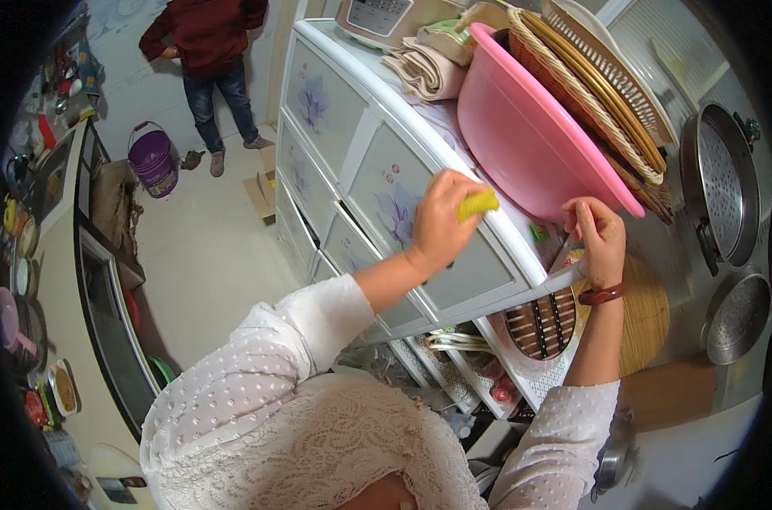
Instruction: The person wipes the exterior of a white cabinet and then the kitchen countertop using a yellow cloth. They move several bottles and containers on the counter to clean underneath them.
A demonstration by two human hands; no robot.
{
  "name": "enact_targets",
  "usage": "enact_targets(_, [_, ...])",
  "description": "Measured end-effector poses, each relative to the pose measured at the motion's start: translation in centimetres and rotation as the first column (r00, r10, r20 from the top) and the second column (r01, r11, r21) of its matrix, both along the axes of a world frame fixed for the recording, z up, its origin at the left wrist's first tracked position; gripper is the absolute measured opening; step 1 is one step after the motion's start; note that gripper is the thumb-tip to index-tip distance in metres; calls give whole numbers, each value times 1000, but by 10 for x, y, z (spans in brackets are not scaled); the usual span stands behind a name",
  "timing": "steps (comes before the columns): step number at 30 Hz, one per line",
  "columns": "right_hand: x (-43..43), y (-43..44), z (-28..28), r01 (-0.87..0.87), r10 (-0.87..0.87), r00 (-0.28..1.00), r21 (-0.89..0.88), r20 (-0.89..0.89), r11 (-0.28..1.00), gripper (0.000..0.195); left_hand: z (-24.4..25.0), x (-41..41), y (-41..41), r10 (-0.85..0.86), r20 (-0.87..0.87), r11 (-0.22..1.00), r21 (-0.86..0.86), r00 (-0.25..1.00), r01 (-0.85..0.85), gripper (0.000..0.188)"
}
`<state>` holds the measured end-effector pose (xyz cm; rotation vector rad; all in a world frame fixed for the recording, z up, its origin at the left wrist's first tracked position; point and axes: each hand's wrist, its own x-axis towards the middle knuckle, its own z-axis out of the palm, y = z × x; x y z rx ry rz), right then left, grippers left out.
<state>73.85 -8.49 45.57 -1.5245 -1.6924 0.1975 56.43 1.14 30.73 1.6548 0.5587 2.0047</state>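
My left hand (446, 220) grips a small yellow cloth or sponge (478, 204) at the white top edge of the cabinet (424, 131). The cabinet's doors are frosted panels with purple flower prints. My right hand (596, 239), with a brown bracelet at the wrist, is raised at the cabinet's near corner. Its fingers pinch what looks like the edge of a thin clear plastic cover (561, 255). A small green packet (539, 232) lies on the top between my hands. Just beyond the right hand, a pink plastic basin (526, 134) leans on its side.
Woven baskets (564, 76) lean behind the basin, beside folded cloth (424, 70) and an appliance (376, 19). Steamer pans (720, 185) hang at right. A slatted rack (488, 357) stands below. Across the floor are a person (214, 70), a purple bucket (152, 159) and a counter (73, 268).
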Motion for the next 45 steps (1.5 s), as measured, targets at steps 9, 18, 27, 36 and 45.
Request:
enact_targets(9, [0,4,2,-13,14,998,-18,63,1000,23,-15,35,-60,-53,-243,981,168,969,96,33])
enact_targets(18, [7,2,-2,-45,45,998,18,47,999,26,-11,16,-37,112,-364,962,273,925,-9,41])
enact_targets(27, [8,5,0,-33,17,980,74,198,997,32,-10,45,-89,-28,-405,963,234,914,133,50])
enact_targets(36, [18,11,-6,-75,43,974,137,224,988,28,-22,28,-44,171,-161,985,44,972,-166,35])
enact_targets(45, [0,-9,-2,-84,67,989,122,131,989,26,-115,63,-103,4,-297,996,-88,955,-31,35])
